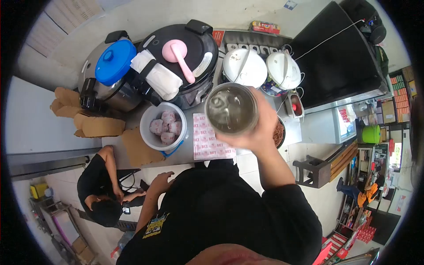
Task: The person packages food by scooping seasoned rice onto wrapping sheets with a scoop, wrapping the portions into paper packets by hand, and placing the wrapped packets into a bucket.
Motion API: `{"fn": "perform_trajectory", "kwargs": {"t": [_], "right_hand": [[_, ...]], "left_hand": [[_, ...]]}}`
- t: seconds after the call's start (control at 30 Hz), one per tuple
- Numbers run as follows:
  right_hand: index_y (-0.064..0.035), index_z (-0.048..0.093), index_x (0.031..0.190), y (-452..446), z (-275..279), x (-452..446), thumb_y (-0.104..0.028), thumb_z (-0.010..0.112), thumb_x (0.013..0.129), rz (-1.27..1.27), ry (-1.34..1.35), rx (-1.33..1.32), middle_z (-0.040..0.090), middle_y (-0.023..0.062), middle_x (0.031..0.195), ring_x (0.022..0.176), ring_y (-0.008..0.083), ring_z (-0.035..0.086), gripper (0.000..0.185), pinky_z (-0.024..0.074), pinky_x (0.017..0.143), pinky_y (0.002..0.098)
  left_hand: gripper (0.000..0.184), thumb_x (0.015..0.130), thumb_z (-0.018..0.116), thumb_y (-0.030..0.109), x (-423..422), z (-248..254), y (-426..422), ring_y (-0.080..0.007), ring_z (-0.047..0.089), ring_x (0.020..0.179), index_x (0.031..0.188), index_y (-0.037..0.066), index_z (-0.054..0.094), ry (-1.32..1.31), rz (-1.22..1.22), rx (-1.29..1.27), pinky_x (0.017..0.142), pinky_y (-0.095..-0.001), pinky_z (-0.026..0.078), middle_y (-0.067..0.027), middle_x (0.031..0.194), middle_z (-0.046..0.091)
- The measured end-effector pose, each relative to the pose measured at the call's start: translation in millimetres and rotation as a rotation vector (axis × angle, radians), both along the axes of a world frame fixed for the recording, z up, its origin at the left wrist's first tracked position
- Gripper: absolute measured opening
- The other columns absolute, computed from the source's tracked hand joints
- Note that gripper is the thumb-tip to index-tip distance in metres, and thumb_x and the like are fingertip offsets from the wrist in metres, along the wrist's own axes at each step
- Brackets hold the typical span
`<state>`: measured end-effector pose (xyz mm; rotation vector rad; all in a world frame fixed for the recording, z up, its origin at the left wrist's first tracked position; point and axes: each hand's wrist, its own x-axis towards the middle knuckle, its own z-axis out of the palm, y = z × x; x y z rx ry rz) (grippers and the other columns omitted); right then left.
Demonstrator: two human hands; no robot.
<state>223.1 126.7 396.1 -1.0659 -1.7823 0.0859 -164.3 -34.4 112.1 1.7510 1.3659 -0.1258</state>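
My right hand is wrapped round the side of a wide cup, raised close to the camera above the counter. The cup holds a greyish, see-through liquid, and pale shapes or reflections show in it. Low at my left side, near the counter's front edge, my left hand is empty with its fingers loosely stretched. Beneath the cup lies a stack of printed pink-and-white wrapping paper. Left of the paper, a white bucket contains several paper-wrapped bundles.
A large black-lidded cooker carries a pink rice paddle. Beside it stands a pot with a blue lid. Two white-lidded containers are at the back. A bowl of brown food is partly hidden by my right hand. A person sits at left.
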Motion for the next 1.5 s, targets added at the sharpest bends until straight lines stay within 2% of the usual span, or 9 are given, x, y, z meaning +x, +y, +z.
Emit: {"fn": "perform_trajectory", "kwargs": {"t": [0.03,0.07,0.1,0.23,0.4,1.0,1.1,1.27,1.5], "right_hand": [[0.0073,0.058,0.126,-10.2,26.4,-0.8,-0.041,0.099,0.048,0.043,-0.025,0.05,0.071,0.0172,0.113,0.097,0.0281,0.073,0.101,0.0565,0.088,0.0367],[0.009,0.061,0.123,-18.0,47.2,-5.1,-0.04,0.095,0.061,0.132,0.058,0.1,0.071,0.0182,0.114,0.099,0.0275,0.072,0.086,0.0555,0.089,0.0349],[0.0093,0.062,0.12,-30.6,76.8,-7.0,-0.034,0.093,0.065,0.128,-0.017,0.054,0.072,0.0214,0.111,0.095,0.0318,0.073,0.076,0.0573,0.083,0.037],[0.0088,0.061,0.121,-63.5,134.8,-17.6,-0.033,0.091,0.067,0.249,0.004,0.069,0.071,0.0222,0.112,0.096,0.0324,0.073,0.074,0.0572,0.084,0.0375],[0.0082,0.061,0.121,-88.4,172.6,-30.9,-0.033,0.088,0.069,0.333,0.06,0.097,0.071,0.0232,0.113,0.097,0.033,0.073,0.072,0.0571,0.085,0.0383],[0.0061,0.059,0.124,-101.0,194.2,-61.3,-0.03,0.08,0.077,0.421,0.157,0.143,0.069,0.0266,0.115,0.1,0.0353,0.071,0.063,0.0566,0.087,0.0409],[0.0057,0.058,0.124,-104.7,196.4,-63.5,-0.03,0.079,0.078,0.424,0.171,0.14,0.068,0.0272,0.115,0.1,0.0357,0.071,0.062,0.0565,0.088,0.0413],[0.0051,0.058,0.125,-117.2,198.0,-63.1,-0.029,0.077,0.081,0.403,0.202,0.134,0.068,0.0281,0.116,0.101,0.0363,0.07,0.059,0.0564,0.088,0.0421],[0.0043,0.057,0.126,-132.3,202.1,-62.1,-0.028,0.073,0.084,0.365,0.218,0.142,0.067,0.0295,0.117,0.102,0.0372,0.069,0.056,0.0562,0.089,0.0431]], "left_hand": [[0.046,0.092,0.07,0.035,2.4,-2.9,3.1,-0.0402,0.063,0.114,0.128,0.007,0.064,-0.007,-0.005,-0.016,0.099,-0.0468,0.05,-0.0209,0.121,0.069],[0.047,0.092,0.069,0.039,4.9,-5.6,4.0,-0.0398,0.062,0.114,0.126,0.007,0.065,-0.011,-0.009,-0.035,0.1,-0.0471,0.049,-0.0198,0.121,0.069],[0.047,0.092,0.069,0.039,7.2,-10.3,4.0,-0.0398,0.062,0.114,0.126,0.007,0.065,-0.015,-0.004,-0.03,0.1,-0.0471,0.049,-0.0198,0.121,0.069],[0.048,0.093,0.068,0.038,13.6,-24.3,16.5,-0.0408,0.062,0.115,0.129,0.006,0.064,-0.073,-0.076,0.107,0.099,-0.048,0.049,-0.0208,0.123,0.068],[0.047,0.093,0.068,0.036,23.3,5.4,28.1,-0.0416,0.062,0.115,0.129,0.006,0.063,-0.058,-0.076,0.17,0.1,-0.0483,0.049,-0.0216,0.124,0.067],[0.052,0.094,0.066,0.042,-19.6,-1.0,-2.4,-0.0403,0.061,0.119,0.133,0.007,0.062,0.114,0.014,0.015,0.103,-0.0481,0.048,-0.0216,0.125,0.067],[0.049,0.094,0.065,0.039,-22.5,-4.8,-4.8,-0.0404,0.064,0.114,0.131,0.006,0.064,0.071,-0.015,0.094,0.098,-0.0484,0.051,-0.0223,0.119,0.07],[0.038,0.091,0.065,0.031,-19.7,5.0,2.1,-0.0414,0.07,0.1,0.117,0.003,0.072,-0.028,0.063,-0.095,0.091,-0.0472,0.054,-0.0243,0.107,0.073],[0.036,0.09,0.067,0.03,-13.4,9.3,15.6,-0.0405,0.071,0.097,0.112,0.002,0.075,-0.005,0.007,-0.103,0.088,-0.0448,0.055,-0.0228,0.105,0.074]]}}
